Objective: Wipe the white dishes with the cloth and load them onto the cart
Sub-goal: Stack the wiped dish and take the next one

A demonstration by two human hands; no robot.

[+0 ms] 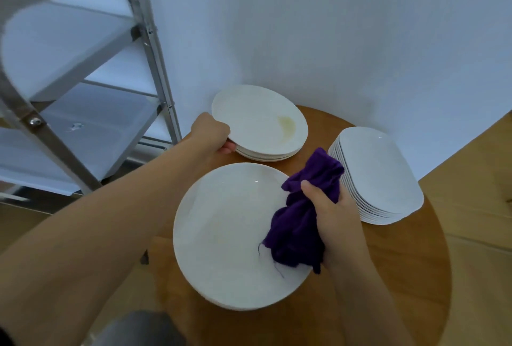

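Note:
My left hand (212, 132) grips the near-left rim of a white round plate (257, 118) with a yellowish stain, tilted up off a short stack of round plates (266, 155) at the back of the round wooden table (388, 276). My right hand (336, 223) holds a bunched purple cloth (302, 215) above the right side of a large white round plate (230, 237) near the table's front. A tall stack of white rounded-rectangular dishes (379, 176) stands at the right. The metal cart (83, 101) with white shelves stands to the left.
A white wall rises right behind the table and the cart. Wooden floor shows at the right and the lower left. The cart's grey frame post (160, 74) stands close to the table's left edge.

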